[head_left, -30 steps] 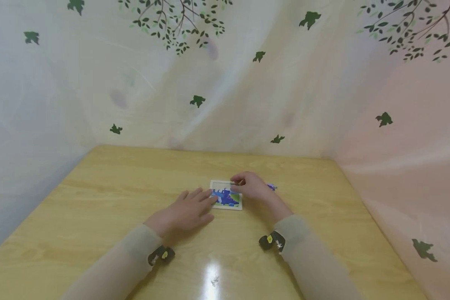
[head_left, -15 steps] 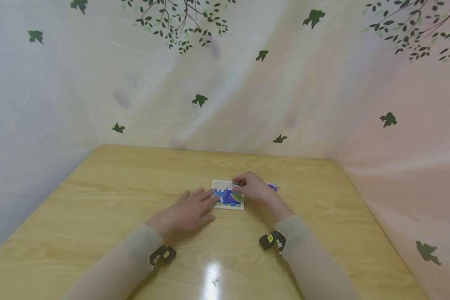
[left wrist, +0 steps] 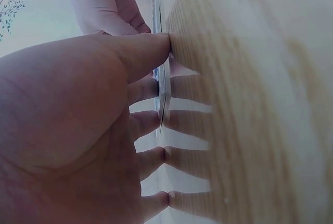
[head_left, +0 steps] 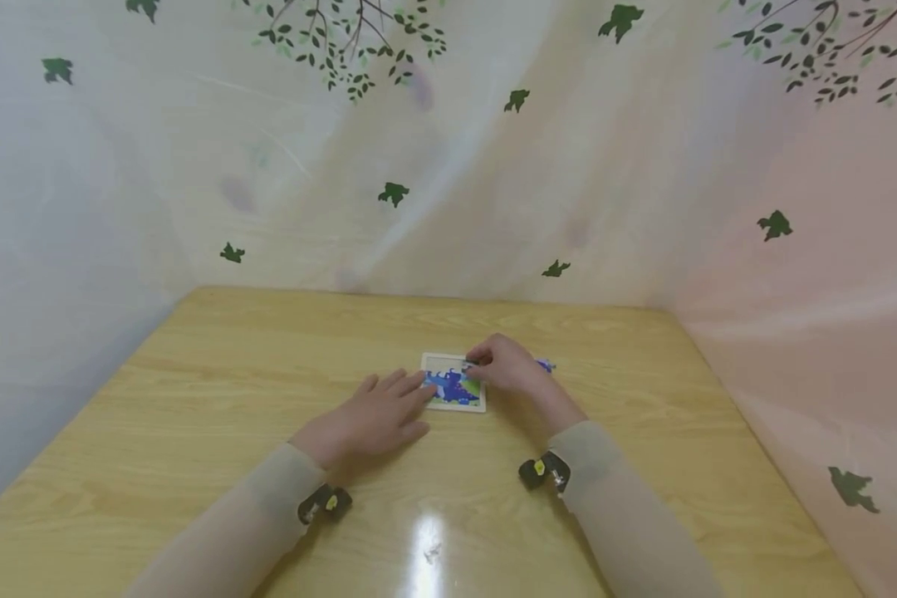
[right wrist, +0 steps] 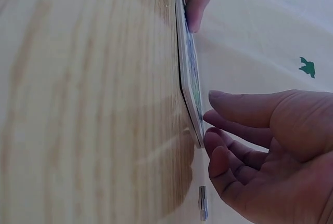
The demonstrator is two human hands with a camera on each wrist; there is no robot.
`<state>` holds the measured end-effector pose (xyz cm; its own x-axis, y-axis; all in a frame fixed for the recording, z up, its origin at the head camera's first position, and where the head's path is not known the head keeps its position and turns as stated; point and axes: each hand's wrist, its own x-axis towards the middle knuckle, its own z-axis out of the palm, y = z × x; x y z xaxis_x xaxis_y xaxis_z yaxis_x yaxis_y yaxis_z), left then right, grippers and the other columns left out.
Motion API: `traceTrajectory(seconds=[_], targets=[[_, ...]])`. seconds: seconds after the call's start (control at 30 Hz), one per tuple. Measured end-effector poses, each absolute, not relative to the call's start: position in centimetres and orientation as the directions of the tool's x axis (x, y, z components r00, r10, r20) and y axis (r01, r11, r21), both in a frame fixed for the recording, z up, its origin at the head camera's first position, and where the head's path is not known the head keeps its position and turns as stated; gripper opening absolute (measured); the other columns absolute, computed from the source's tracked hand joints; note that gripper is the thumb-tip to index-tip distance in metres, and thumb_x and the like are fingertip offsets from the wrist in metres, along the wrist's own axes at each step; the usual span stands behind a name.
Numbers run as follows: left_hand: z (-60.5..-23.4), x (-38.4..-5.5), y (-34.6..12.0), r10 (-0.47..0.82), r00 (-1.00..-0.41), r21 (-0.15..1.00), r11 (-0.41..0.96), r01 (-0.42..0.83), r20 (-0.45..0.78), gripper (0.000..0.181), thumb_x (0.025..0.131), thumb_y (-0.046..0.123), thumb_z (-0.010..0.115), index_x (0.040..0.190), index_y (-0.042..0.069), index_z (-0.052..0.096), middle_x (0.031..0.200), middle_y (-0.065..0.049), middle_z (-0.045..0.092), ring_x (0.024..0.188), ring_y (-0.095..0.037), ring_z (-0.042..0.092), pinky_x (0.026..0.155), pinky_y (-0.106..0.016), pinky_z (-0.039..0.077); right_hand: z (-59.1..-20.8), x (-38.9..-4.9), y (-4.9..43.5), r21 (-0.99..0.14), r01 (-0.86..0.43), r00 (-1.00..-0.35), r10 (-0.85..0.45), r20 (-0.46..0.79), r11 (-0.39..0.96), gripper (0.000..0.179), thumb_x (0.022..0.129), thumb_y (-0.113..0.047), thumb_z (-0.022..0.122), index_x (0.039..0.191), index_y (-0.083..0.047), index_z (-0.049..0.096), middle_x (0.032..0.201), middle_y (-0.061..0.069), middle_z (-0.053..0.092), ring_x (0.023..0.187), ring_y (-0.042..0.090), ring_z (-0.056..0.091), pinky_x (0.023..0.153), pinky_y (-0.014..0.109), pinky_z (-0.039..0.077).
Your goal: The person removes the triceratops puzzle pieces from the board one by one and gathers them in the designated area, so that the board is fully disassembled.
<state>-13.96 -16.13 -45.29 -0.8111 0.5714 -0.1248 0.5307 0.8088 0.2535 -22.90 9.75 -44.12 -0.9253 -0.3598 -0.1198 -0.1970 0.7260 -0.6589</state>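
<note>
A small picture puzzle in a pale frame lies flat on the table, showing a blue dinosaur with green beside it. Its upper left part is bare backing. My left hand spreads its fingers over the puzzle's left edge, with the fingertips down on frame and tabletop in the left wrist view. At the upper right corner my right hand bends its thumb and fingers around a small puzzle piece, mostly hidden by the fingertips. In the right wrist view those fingertips are right at the frame's surface.
Just right of my right hand lies a loose blue-purple puzzle piece. The wooden table runs back to a pale curtain printed with leaves. Both wrists carry small black cameras.
My right fingertips have shifted slightly at the puzzle's upper right corner, and a little more of the green shows beside the thumb. The left hand stays in place.
</note>
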Motion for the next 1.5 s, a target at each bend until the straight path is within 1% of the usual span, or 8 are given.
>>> traceTrajectory(seconds=[0.13,0.23,0.37,0.63,0.87,1.17,1.5], targets=[[-45.14,-13.83,-16.25,0.568,-0.812,0.278,0.807,0.52,-0.13,0.068,0.119,0.047,0.045,0.176,0.015,0.029,0.183,-0.013,0.019,0.168,-0.043,0.014,0.133,-0.069,0.009,-43.97,-23.07,9.75,-0.636,-0.186,-0.932,-0.339,-0.126,0.749,0.033,0.105,-0.017,0.078,0.135,-0.004,0.077,0.124,0.011,0.074,0.114,0.027,0.068,0.105,0.047,0.058],[-45.2,-13.98,-16.25,0.572,-0.811,0.273,0.805,0.526,-0.125,0.068,0.118,0.047,0.045,0.176,0.015,0.03,0.183,-0.014,0.019,0.168,-0.044,0.014,0.132,-0.07,0.009,-43.86,-23.07,9.76,-0.626,-0.174,-0.937,-0.323,-0.131,0.76,0.031,0.106,-0.017,0.077,0.134,-0.005,0.078,0.124,0.011,0.074,0.114,0.027,0.069,0.105,0.047,0.058],[-45.15,-14.16,-16.23,0.575,-0.808,0.257,0.806,0.533,-0.127,0.068,0.118,0.046,0.047,0.176,0.014,0.03,0.182,-0.014,0.02,0.167,-0.045,0.014,0.131,-0.072,0.01,-43.71,-22.91,9.62,-0.607,-0.187,-0.939,-0.322,-0.121,0.772,0.029,0.105,-0.017,0.078,0.132,-0.005,0.079,0.122,0.01,0.074,0.112,0.027,0.069,0.104,0.046,0.059],[-45.05,-14.19,-16.22,0.571,-0.808,0.25,0.811,0.529,-0.143,0.068,0.118,0.047,0.047,0.176,0.016,0.03,0.183,-0.013,0.02,0.167,-0.044,0.014,0.132,-0.071,0.01,-43.85,-22.82,9.51,-0.552,-0.223,-0.937,-0.334,-0.107,0.803,0.026,0.103,-0.014,0.08,0.128,-0.006,0.08,0.119,0.007,0.071,0.108,0.025,0.068,0.101,0.043,0.06],[-45.27,-14.31,-16.24,0.571,-0.808,0.253,0.81,0.528,-0.143,0.068,0.118,0.047,0.046,0.176,0.016,0.03,0.183,-0.013,0.02,0.168,-0.043,0.013,0.132,-0.071,0.01,-44.05,-22.81,9.6,-0.553,-0.229,-0.937,-0.335,-0.098,0.801,0.027,0.103,-0.014,0.081,0.129,-0.007,0.08,0.118,0.006,0.07,0.107,0.023,0.067,0.1,0.042,0.06],[-45.04,-14.17,-16.16,0.57,-0.809,0.26,0.811,0.525,-0.144,0.067,0.118,0.046,0.047,0.176,0.015,0.03,0.183,-0.013,0.02,0.168,-0.044,0.013,0.132,-0.072,0.009,-44.3,-22.96,9.82,-0.553,-0.258,-0.93,-0.359,-0.079,0.792,0.032,0.103,-0.012,0.081,0.133,-0.004,0.075,0.117,0.009,0.065,0.107,0.025,0.062,0.101,0.042,0.057],[-45.21,-14.11,-16.22,0.564,-0.814,0.25,0.815,0.522,-0.14,0.068,0.118,0.048,0.046,0.176,0.018,0.029,0.183,-0.011,0.02,0.168,-0.043,0.013,0.132,-0.071,0.01,-44.15,-22.77,9.68,-0.571,-0.225,-0.935,-0.34,-0.103,0.79,0.035,0.103,-0.011,0.08,0.136,-0.004,0.07,0.12,0.009,0.065,0.11,0.026,0.063,0.102,0.043,0.057]])
